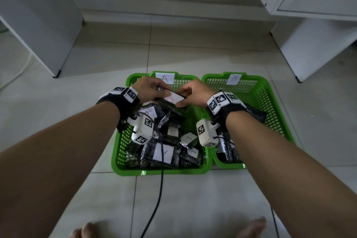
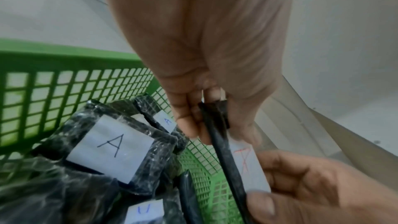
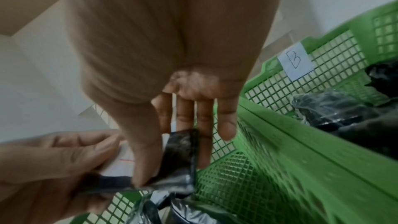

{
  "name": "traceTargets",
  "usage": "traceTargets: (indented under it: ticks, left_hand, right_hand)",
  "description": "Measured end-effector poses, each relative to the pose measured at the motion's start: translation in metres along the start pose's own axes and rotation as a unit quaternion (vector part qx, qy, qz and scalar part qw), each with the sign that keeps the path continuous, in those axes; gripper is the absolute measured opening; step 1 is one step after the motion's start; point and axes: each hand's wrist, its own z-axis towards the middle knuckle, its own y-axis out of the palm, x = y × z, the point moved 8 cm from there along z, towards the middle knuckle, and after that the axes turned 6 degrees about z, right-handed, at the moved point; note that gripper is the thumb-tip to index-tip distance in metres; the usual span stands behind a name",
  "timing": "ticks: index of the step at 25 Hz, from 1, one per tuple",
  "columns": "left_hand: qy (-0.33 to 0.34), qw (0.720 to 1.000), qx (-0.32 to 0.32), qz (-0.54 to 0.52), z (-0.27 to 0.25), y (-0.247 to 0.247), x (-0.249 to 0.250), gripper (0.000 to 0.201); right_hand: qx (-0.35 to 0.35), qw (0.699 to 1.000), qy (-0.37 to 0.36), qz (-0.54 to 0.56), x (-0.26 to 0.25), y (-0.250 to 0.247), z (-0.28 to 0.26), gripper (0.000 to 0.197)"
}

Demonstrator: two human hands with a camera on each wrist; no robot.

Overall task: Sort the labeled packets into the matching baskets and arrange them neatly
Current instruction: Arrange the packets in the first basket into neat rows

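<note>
Two green mesh baskets stand side by side on the floor, basket A point(image 1: 119, 152) on the left and basket B point(image 1: 270, 102) on the right, each with a white letter tag on its far wall. Both hands hold one black packet point(image 1: 173, 99) with a white label bearing a red A, over the far part of basket A. My left hand point(image 1: 152, 89) pinches its left end and my right hand point(image 1: 193, 92) pinches its right end. The packet point(image 2: 224, 151) shows edge-on in the left wrist view. Basket A holds several black packets point(image 1: 164, 152) labeled A.
Basket B point(image 3: 323, 159) holds a few black packets point(image 1: 228, 150) at its near end. A black cable point(image 1: 156, 203) runs across the floor tiles toward me. White cabinets point(image 1: 38, 25) stand at the left and right. My bare feet point(image 1: 253, 226) show at the bottom edge.
</note>
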Motion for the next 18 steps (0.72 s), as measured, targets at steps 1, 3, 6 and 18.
traceTargets:
  ticks: [1, 3, 6, 18]
  left_hand:
    - [-0.014, 1.000, 0.001, -0.008, 0.004, 0.003, -0.003, 0.039]
    - [-0.053, 0.998, -0.007, 0.038, 0.012, 0.010, -0.008, 0.070]
    - [-0.050, 0.977, -0.102, 0.179, 0.013, 0.045, -0.010, 0.086]
    - [0.029, 0.873, -0.265, 0.409, -0.010, 0.060, 0.008, 0.037]
  right_hand:
    - [0.007, 1.000, 0.022, 0.005, 0.004, -0.001, 0.003, 0.039]
    - [0.051, 0.993, 0.099, 0.025, 0.026, -0.011, 0.005, 0.024]
    - [0.120, 0.967, 0.190, 0.119, 0.055, -0.024, -0.003, 0.018]
    - [0.122, 0.976, 0.165, 0.069, 0.056, -0.023, -0.001, 0.019]
